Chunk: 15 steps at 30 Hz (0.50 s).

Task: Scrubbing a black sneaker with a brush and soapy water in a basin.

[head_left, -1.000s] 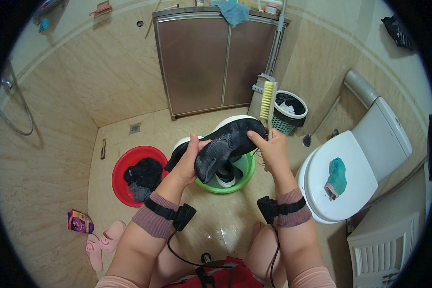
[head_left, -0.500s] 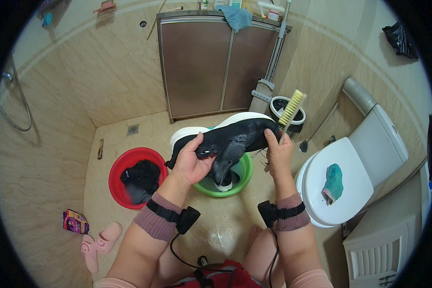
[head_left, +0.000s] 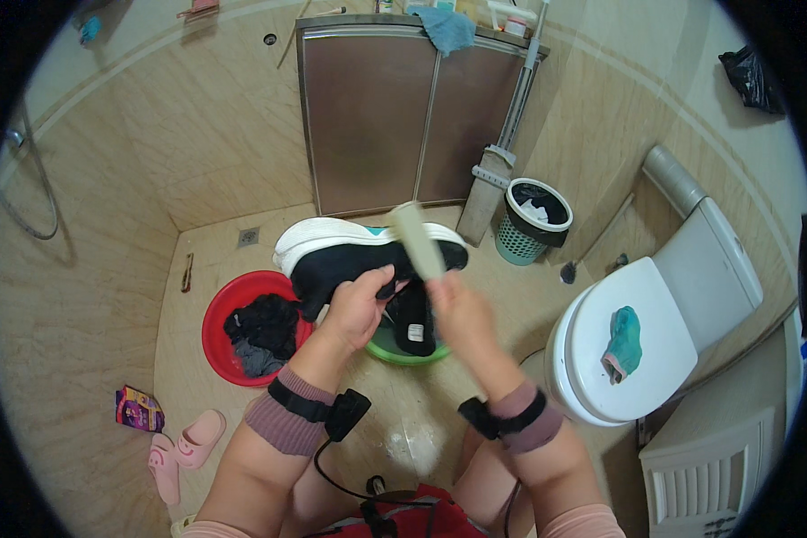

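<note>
"Left grip [head_left: 354,309] in the head view: spread or closed?"

"Closed, pinching a black shoe [head_left: 332,271], thumb pressed on the dark upper."

"And the right grip [head_left: 462,314]?"

"Blurred, yet wrapped around the handle of a pale brush [head_left: 415,236]. The brush's back faces the camera, crossing in front of the shoe; whether its bristles touch it, I can't tell."

"Where exactly is the shoe?"

"Held up in front of the person, partly over the green basin [head_left: 405,359], its white sole turned toward the brown cabinet [head_left: 368,117]. Below it shows a black flap [head_left: 411,309] with a white label; I can't tell whether that belongs to it."

"What's on the left?"

"Just beside the green one, a red basin [head_left: 213,327] with dark cloth [head_left: 264,332] in it, then pink slippers [head_left: 202,437] near the wall."

"On the right?"

"Some teal fabric [head_left: 626,342] lying on the toilet lid [head_left: 659,354]."
</note>
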{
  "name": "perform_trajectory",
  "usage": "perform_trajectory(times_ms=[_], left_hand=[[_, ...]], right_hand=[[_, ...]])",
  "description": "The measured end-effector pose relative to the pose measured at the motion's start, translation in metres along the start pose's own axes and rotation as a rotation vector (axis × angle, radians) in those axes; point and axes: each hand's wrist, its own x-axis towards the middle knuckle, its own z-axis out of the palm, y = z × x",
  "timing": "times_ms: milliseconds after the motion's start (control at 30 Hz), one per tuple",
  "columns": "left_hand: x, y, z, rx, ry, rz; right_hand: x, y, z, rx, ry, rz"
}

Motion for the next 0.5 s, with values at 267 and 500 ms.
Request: perform_trajectory(times_ms=[267,500], left_hand=[[0.001,0.002,0.008,-0.15,-0.011,0.042],[0.004,0.002,-0.023,-0.05,-0.009,0.039]], right_hand=[[0.024,0.027,-0.011,0.016,0.095,0.102],[-0.001,-0.015,0.008,0.041,-0.02,-0.085]])
